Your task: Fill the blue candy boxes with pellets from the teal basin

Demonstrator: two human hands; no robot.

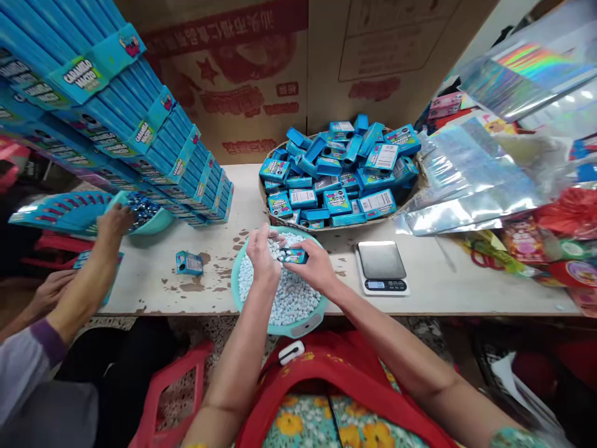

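Along the front edge of the table [433, 280], I work over a green bowl [236, 283] of pale candies [293, 302], its near rim jutting past that edge. My right hand [317, 266] pinches a small blue box [295, 256] between thumb and fingers, just above the heap. My left hand [262, 255] hovers beside it, fingers curled toward the box's left end, where candies show; whether those fingers grip any, I cannot tell. The step in hand looks to be filling the box from the bowl. As I judge it, the next move calls for a steady right grip, with the mouth turned to my left fingers and kept over the bowl to catch strays. Toward the back edge, a cardboard tray [414, 200] is heaped with similar boxes [336, 180]. Right of the bowl, near the front edge, sits a scale [383, 264], its display lit. A lone box [189, 263] lies to the bowl's left. Toward the left end, display packs [177, 165] stand stacked, and a co-worker's hand [116, 218] reaches to a second bowl [161, 222].
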